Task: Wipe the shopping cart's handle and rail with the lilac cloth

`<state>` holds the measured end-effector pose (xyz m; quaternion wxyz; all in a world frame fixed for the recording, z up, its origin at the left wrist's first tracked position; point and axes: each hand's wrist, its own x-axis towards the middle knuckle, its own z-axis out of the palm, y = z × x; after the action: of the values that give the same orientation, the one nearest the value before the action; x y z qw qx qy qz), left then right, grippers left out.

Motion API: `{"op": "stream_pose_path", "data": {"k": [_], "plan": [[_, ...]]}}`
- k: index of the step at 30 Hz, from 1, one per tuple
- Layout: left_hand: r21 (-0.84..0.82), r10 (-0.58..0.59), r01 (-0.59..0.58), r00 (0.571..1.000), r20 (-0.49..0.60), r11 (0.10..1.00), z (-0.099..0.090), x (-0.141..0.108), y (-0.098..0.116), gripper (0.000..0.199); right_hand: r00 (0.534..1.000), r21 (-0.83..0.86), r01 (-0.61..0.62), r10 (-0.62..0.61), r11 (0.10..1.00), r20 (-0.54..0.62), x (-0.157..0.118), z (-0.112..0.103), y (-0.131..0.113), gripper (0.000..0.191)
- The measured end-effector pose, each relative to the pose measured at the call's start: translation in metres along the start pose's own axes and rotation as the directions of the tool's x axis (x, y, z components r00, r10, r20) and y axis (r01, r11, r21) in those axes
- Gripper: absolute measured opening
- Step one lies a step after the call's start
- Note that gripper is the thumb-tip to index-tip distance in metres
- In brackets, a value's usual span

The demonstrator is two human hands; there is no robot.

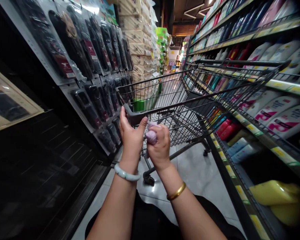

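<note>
The black wire shopping cart stands in the aisle in front of me. My left hand is at its near left corner, by the grey plastic corner piece. Its fingers are stretched out on the left and the thumb points up apart from them; whether they press on the plastic I cannot tell. My right hand is closed around a bunched purple cloth, close beside the left thumb and against the cart's near side. Part of the cloth is hidden inside the fist.
Packaged dark hairbrush-like goods hang on the left wall. Stacked beige packs stand beyond them. On the right, shelves of bottles run close along the cart, with yellow bottles low down. Pale tiles cover the floor.
</note>
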<state>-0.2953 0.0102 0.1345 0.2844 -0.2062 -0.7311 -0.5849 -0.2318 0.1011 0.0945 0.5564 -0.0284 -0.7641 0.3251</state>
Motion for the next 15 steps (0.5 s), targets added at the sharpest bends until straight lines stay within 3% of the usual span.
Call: {"op": "stream_pose_path", "data": {"k": [2,6,8,13,15], "plan": [[0.007,-0.033,0.033,0.999,0.033,0.999,0.002,-0.001,-0.004,0.094,0.999,0.010,0.035,-0.035,0.999,0.037,-0.001,0.001,0.003,0.037],[-0.008,-0.021,0.021,0.998,0.063,1.000,0.004,0.000,-0.011,0.081,0.986,-0.038,-0.069,0.062,0.997,-0.158,0.015,-0.014,0.020,0.028],[0.002,0.012,-0.012,0.998,0.064,1.000,0.005,0.000,-0.015,0.077,0.978,-0.057,-0.097,0.085,0.994,-0.192,0.017,-0.012,0.020,0.027],[0.054,0.023,-0.026,0.998,0.053,0.998,0.003,0.003,-0.022,0.074,0.994,-0.058,0.082,-0.077,0.995,0.079,-0.012,0.016,0.005,0.037],[0.052,0.019,-0.022,0.998,0.054,0.998,0.001,0.004,-0.024,0.071,0.991,-0.082,0.086,-0.076,0.993,0.114,-0.014,0.017,0.005,0.035]]}}
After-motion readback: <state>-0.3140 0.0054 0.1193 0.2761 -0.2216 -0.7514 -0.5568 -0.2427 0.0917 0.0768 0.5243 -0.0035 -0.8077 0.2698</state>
